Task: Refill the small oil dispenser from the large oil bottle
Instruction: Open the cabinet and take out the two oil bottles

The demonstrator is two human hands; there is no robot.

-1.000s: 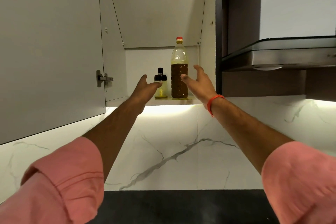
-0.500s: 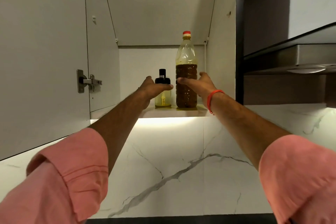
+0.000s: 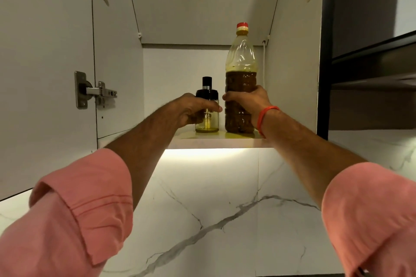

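Note:
A small glass oil dispenser [image 3: 207,94] with a black pump top stands on the cabinet shelf [image 3: 216,139], holding a little pale yellow oil at its bottom. My left hand [image 3: 193,110] wraps around its glass body. To its right stands the large plastic oil bottle [image 3: 241,69] with a red cap, filled about two thirds with dark brown oil. My right hand [image 3: 248,102] grips that bottle around its middle. Both containers rest upright on the shelf.
The open cabinet door [image 3: 42,69] with a metal hinge [image 3: 95,91] hangs at the left. A dark range hood [image 3: 378,65] is at the right. Below the lit shelf edge runs a white marble backsplash [image 3: 216,209].
Both hands reached further into the cabinet and closed around the containers: the left on the dispenser, the right on the large bottle. The view moved closer to the shelf.

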